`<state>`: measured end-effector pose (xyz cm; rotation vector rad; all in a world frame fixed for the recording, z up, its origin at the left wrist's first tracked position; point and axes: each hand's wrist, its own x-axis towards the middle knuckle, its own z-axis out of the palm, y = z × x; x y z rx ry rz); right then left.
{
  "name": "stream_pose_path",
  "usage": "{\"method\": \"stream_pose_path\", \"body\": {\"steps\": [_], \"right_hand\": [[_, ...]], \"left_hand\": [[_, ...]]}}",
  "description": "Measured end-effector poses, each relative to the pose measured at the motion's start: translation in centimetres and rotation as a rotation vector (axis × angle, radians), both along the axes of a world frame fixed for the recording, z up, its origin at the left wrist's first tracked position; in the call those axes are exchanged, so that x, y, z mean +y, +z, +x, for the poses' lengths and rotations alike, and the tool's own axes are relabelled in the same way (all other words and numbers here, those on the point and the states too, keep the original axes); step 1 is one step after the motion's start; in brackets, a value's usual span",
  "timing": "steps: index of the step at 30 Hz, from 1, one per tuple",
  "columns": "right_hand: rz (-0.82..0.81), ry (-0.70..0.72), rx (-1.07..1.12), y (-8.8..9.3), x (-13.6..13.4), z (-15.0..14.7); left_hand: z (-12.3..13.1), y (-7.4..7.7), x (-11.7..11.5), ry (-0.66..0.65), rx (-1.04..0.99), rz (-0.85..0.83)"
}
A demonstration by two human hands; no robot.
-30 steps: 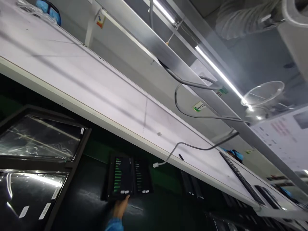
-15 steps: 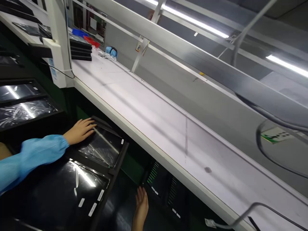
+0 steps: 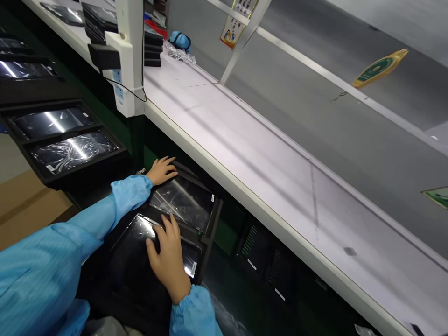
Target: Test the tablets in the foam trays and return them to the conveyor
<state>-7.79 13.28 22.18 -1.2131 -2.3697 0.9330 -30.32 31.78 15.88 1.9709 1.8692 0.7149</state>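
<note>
My left hand (image 3: pixel 161 171) rests with fingers spread at the far edge of a film-covered dark screen panel (image 3: pixel 184 200). That panel lies in a black tray (image 3: pixel 210 238) and bears a small white label at its right end. Nearer to me in the same tray is a second glossy dark screen panel (image 3: pixel 140 233). My right hand (image 3: pixel 170 256) is over this nearer panel with fingers apart, covering part of it. Whether its fingertips touch the panel I cannot tell. Neither hand grips anything.
Left of my hands, another black tray (image 3: pixel 31 161) holds two film-covered panels. A long white bench (image 3: pixel 245 135) runs beside the line, with a white post (image 3: pixel 128 56) and stacked black panels (image 3: pixel 152 49). Dark panels with green stripes (image 3: pixel 250 242) lie below the bench edge.
My right hand has come from beside the tray to over the nearer panel. My left hand stays at the farther panel. The camera view has shifted, so the scene sits further right.
</note>
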Motion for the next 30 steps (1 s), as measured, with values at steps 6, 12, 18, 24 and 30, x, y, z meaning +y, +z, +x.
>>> {"method": "stream_pose_path", "body": {"steps": [6, 12, 18, 24, 30], "right_hand": [[0.007, 0.024, -0.151, -2.2, 1.7, -4.3], [0.003, -0.041, -0.193, -2.5, 1.7, -5.4], [0.074, -0.059, -0.205, -2.3, 0.4, -4.9], [0.22, -0.341, -0.158, -0.2, 2.7, 1.4], [0.211, -0.352, -0.327, -0.4, 11.6, 5.1]], "left_hand": [[0.4, 0.0, 0.0, -0.014, -0.087, 0.003], [0.5, 0.4, -0.7, -0.01, -0.146, 0.049], [0.3, 0.6, -4.5, 0.098, -0.25, 0.102], [0.1, 0.9, -17.0, 0.079, -0.307, 0.145], [0.6, 1.2, -26.2, -0.043, -0.229, 0.102]]}}
